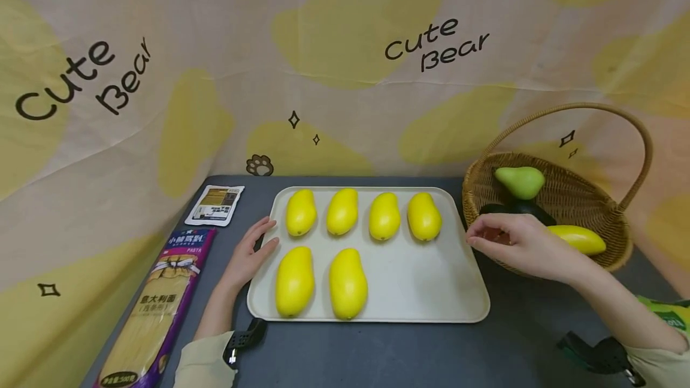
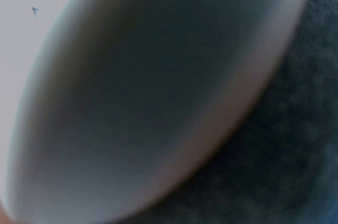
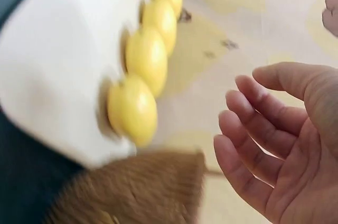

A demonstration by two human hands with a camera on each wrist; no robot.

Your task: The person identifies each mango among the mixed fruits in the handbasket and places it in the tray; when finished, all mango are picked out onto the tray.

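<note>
A white tray (image 1: 420, 280) carries several yellow mangoes (image 1: 347, 283), a longer row at the back and two in front. My left hand (image 1: 250, 259) rests at the tray's left rim, its fingers loosely extended and holding nothing. The left wrist view is mostly a dark, blurred shape. Over the near left edge of a wicker basket (image 1: 582, 187) is my right hand (image 1: 520, 243), fingers loosely curved and empty. The right wrist view shows its palm and fingers (image 3: 253, 152) with nothing between them. In the basket lie a green pear (image 1: 521, 182), dark green fruit partly hidden by the hand, and a yellow fruit (image 1: 579, 239).
A pack of pasta (image 1: 156, 304) lies along the table's left side, with a small white pouch (image 1: 215, 205) behind it. The basket's tall handle (image 1: 641, 136) arches up at the right. A green package (image 1: 668, 316) shows at the right edge. Printed cloth hangs behind the table.
</note>
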